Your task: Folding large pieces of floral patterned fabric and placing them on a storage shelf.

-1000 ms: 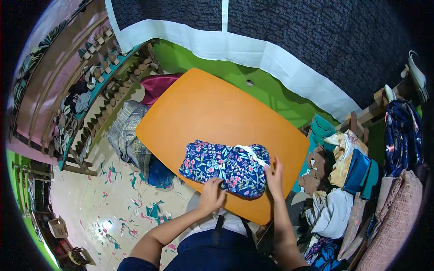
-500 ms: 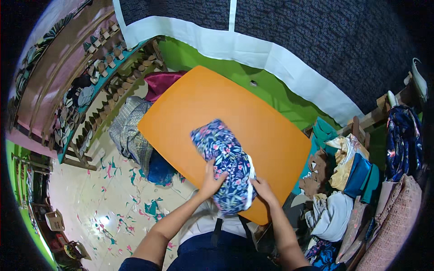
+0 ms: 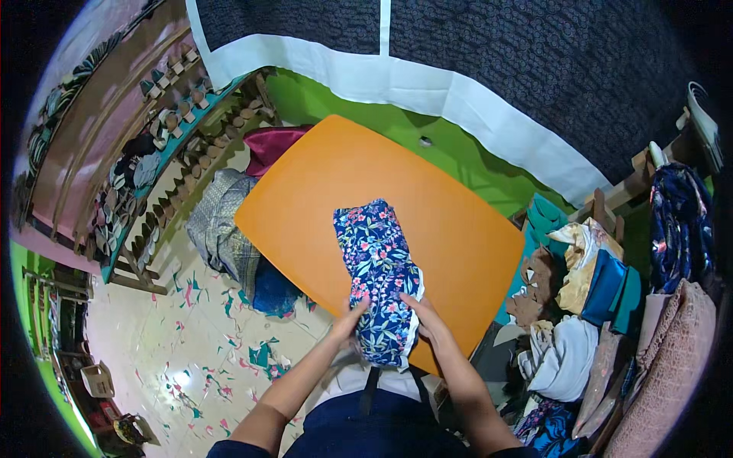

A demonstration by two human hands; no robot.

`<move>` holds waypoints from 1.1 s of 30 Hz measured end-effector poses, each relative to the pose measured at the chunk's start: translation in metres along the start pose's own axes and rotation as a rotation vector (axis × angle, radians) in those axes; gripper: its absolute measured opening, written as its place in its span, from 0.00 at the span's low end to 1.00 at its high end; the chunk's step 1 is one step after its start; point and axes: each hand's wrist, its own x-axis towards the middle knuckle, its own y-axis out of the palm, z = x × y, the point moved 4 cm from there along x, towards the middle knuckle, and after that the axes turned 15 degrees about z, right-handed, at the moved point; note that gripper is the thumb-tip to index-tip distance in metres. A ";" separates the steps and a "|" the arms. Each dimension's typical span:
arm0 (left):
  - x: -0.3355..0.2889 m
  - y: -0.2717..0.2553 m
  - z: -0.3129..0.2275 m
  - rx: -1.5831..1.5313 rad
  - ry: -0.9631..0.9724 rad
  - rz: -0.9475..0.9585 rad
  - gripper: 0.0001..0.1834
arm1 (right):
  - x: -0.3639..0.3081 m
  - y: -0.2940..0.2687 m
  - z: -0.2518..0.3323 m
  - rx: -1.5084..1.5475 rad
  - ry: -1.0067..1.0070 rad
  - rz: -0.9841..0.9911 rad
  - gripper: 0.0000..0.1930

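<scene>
A folded navy cloth with a pink, white and green flower print (image 3: 378,263) lies lengthwise over the near part of the orange tabletop (image 3: 427,175). White trim runs down its right edge. My left hand (image 3: 349,320) grips the cloth's left edge, thumb on top and fingers underneath. On the opposite edge my right hand (image 3: 427,317) pinches the white-trimmed side, its thumb pressed on the print. The fingers under the cloth are hidden.
Grey patterned cloth (image 3: 229,221) and maroon satin (image 3: 271,146) lie left of the table. A rack of shoe parts (image 3: 179,126) stands beyond. Piled fabrics (image 3: 565,359) crowd the right. Scraps (image 3: 263,359) litter the floor. A dark curtain (image 3: 519,84) hangs behind.
The cloth has turned from a slant to nearly straight, its far end swinging right. My right hand has shifted left with the trimmed edge; my left hand has moved slightly down.
</scene>
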 end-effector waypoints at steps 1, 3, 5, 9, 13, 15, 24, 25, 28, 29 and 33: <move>0.004 -0.008 -0.001 -0.139 -0.074 0.047 0.35 | 0.003 0.000 -0.002 0.032 0.096 0.036 0.27; 0.011 -0.019 -0.006 -0.299 -0.141 0.180 0.37 | 0.003 0.015 -0.002 0.060 0.152 0.083 0.24; 0.021 -0.025 -0.004 -0.342 -0.200 0.176 0.35 | 0.004 0.020 -0.006 0.169 0.178 0.055 0.26; 0.016 -0.014 -0.022 -0.149 -0.270 0.166 0.27 | -0.005 0.041 0.010 0.158 0.070 -0.016 0.21; 0.026 -0.019 -0.037 -0.117 -0.267 0.255 0.27 | -0.016 0.059 0.020 0.161 -0.163 -0.028 0.18; 0.027 0.002 -0.053 -0.015 -0.279 0.305 0.28 | -0.019 0.051 0.014 0.178 -0.243 -0.049 0.18; 0.038 0.063 -0.117 0.392 -0.503 0.858 0.32 | -0.060 0.107 0.017 0.274 -0.839 -0.286 0.26; 0.039 0.065 -0.124 0.411 -0.520 0.944 0.33 | -0.065 0.118 0.013 0.237 -0.863 -0.395 0.27; 0.015 0.097 -0.158 0.489 -0.560 1.205 0.34 | -0.092 0.184 0.023 0.181 -1.155 -0.558 0.26; 0.007 0.107 -0.168 0.532 -0.542 1.317 0.34 | -0.098 0.205 0.020 0.180 -1.179 -0.683 0.28; 0.015 0.131 -0.179 0.461 -0.620 1.768 0.38 | -0.083 0.250 0.004 0.203 -1.396 -1.068 0.29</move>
